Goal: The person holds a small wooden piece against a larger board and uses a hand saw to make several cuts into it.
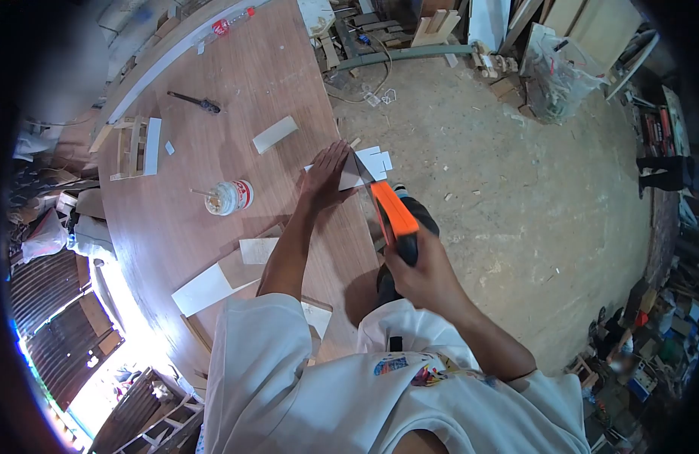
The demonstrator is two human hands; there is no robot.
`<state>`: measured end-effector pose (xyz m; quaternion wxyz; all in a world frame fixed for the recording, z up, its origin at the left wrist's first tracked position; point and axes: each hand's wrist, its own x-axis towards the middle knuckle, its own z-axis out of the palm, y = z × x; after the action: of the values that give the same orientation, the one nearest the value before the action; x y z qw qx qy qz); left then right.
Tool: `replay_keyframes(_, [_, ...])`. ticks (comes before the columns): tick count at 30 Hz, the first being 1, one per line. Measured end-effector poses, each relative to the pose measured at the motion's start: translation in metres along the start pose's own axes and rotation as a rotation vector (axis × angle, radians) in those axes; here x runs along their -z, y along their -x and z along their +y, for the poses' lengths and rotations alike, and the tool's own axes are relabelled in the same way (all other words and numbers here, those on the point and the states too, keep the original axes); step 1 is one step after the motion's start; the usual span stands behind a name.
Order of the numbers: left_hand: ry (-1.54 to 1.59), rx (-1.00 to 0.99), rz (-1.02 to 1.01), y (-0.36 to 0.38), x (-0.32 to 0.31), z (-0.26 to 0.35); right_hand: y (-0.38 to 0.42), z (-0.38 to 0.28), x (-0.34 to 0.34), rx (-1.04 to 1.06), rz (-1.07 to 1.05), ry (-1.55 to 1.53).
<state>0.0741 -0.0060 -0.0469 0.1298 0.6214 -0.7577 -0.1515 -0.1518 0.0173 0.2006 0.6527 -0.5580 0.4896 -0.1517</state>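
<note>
My right hand [425, 272] is wrapped round the black and orange handle of a handsaw [395, 208]. The saw's blade reaches up to a white board [373, 162] that juts past the table's right edge. My left hand [328, 175] lies on the board at the edge, pressing it down, its fingers stretched out and near the blade. The board's outer part shows notches. A loose white block [275, 135] lies on the table to the upper left of my left hand.
On the wooden table [274, 76] are a jar [230, 197], a dark tool [194, 102], a small wooden frame [130, 148] and white boards [202, 290]. A plastic bag [561, 79] and wood scraps lie at the floor's back. A person [613, 337] is at the far lower right.
</note>
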Motion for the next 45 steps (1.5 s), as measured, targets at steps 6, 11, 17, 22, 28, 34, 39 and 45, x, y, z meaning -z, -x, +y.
replay_keyframes(6, [-0.065, 0.031, -0.052, 0.004, 0.008, 0.005, -0.116, 0.072, -0.042, 0.247, 0.143, 0.135])
replay_keyframes(11, [0.007, 0.000, -0.032, 0.011, -0.004, 0.002, -0.052, 0.016, -0.021, 0.018, 0.074, 0.148])
replay_keyframes(17, [0.016, 0.000, -0.026, 0.002, 0.008, 0.008, -0.080, 0.074, -0.029, 0.211, 0.138, 0.080])
replay_keyframes(22, [0.042, 0.042, -0.123, 0.002, 0.015, 0.007, -0.085, 0.064, -0.038, 0.165, 0.147, 0.142])
replay_keyframes(28, [0.042, -0.003, -0.006, 0.004, 0.006, 0.008, -0.055, 0.059, -0.022, 0.160, 0.092, 0.096])
replay_keyframes(34, [-0.065, -0.022, 0.016, 0.003, -0.006, -0.004, -0.090, 0.054, -0.034, 0.144, 0.124, 0.098])
replay_keyframes(39, [-0.015, 0.005, -0.023, 0.001, 0.005, 0.004, -0.032, 0.032, -0.012, 0.180, 0.045, 0.051])
replay_keyframes(45, [-0.088, -0.087, 0.036, 0.006, -0.003, -0.004, -0.124, 0.063, -0.044, 0.131, 0.148, 0.182])
